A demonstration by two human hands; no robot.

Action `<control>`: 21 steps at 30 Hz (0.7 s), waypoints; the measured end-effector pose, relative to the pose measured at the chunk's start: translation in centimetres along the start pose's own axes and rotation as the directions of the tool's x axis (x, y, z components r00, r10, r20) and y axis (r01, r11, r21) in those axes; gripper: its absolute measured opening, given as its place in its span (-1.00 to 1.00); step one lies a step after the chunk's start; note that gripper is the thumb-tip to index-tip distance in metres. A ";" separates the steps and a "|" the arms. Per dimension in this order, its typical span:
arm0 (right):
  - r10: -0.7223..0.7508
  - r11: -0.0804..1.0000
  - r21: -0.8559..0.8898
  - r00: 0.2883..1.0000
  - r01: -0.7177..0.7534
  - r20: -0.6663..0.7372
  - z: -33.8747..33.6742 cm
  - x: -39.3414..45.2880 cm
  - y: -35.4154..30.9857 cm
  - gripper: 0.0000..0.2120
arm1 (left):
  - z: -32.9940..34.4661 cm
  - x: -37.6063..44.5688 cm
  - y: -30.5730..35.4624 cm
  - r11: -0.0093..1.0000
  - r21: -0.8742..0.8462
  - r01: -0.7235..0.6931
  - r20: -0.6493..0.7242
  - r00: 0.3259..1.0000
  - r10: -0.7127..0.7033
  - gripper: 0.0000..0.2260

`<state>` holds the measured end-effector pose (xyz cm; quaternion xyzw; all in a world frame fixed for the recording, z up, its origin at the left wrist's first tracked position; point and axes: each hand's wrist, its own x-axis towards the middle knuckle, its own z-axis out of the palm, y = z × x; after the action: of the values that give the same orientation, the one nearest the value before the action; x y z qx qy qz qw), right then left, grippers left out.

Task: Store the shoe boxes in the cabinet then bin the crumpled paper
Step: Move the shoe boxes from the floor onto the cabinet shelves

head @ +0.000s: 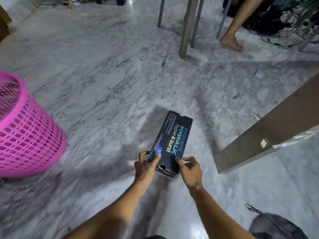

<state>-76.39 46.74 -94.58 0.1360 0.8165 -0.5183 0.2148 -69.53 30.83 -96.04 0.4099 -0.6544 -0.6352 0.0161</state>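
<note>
A black shoe box (172, 138) with blue and yellow lettering is held above the marble floor at the centre of the head view. My left hand (146, 165) grips its near left corner, thumb on the lid. My right hand (189, 168) grips the near right corner. A pink mesh waste basket (25, 135) stands on the floor at the left. No crumpled paper shows. The cabinet itself is not clearly in view.
A wooden panel (269, 131) slants in from the right, close to the box. Table legs (187, 26) stand at the far centre. Another person's bare foot (231, 43) and tangled cables (290, 31) are at the far right. A dark bag (276, 226) lies at the bottom right.
</note>
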 end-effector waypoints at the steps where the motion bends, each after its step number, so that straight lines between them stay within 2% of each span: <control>1: -0.021 1.000 0.010 1.000 0.021 0.013 0.4 -0.1 -0.3 -0.75 | -0.9 0.0 0.2 0.999 -0.039 0.013 -0.018 1.000 -0.013 -0.68; 5: -0.104 0.994 -0.001 0.988 0.105 0.117 1.9 -0.8 -2.9 -0.76 | -5.1 0.1 1.1 0.987 -0.149 0.068 -0.054 0.996 -0.076 -0.78; 7: -0.092 0.995 0.052 0.983 0.084 0.160 2.6 -0.7 -4.6 -0.69 | -7.3 -0.3 2.0 0.979 -0.185 0.090 -0.066 0.992 -0.104 -0.78; 10: -0.032 0.984 0.177 0.984 0.001 0.174 4.2 0.3 -7.9 -0.23 | -10.9 -1.0 4.0 0.974 -0.209 0.081 -0.063 0.993 -0.096 -0.77; 11: -0.009 0.978 0.206 0.980 -0.033 0.200 4.8 0.3 -9.5 -0.15 | -12.1 -1.3 4.8 0.976 -0.207 0.069 -0.058 0.995 -0.083 -0.76; 14: -0.045 0.932 0.357 0.954 -0.067 0.297 6.4 -0.2 -15.1 -0.25 | -16.1 -2.1 7.6 0.977 -0.211 0.019 -0.037 0.999 -0.027 -0.79; 18: -0.187 0.898 0.438 0.922 0.021 0.339 8.9 -2.3 -22.4 -0.21 | -21.5 -3.9 11.8 0.970 -0.235 -0.067 -0.010 0.998 0.066 -0.83; 21: -0.348 0.877 0.453 0.859 0.157 0.376 10.6 -5.0 -26.8 -0.34 | -25.9 -6.3 15.2 0.973 -0.220 -0.067 0.015 0.997 0.072 -0.84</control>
<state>-81.71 25.79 -74.95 -0.0559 0.6296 -0.7179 0.2917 -59.21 10.98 -75.05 0.3752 -0.5942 -0.7074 0.0759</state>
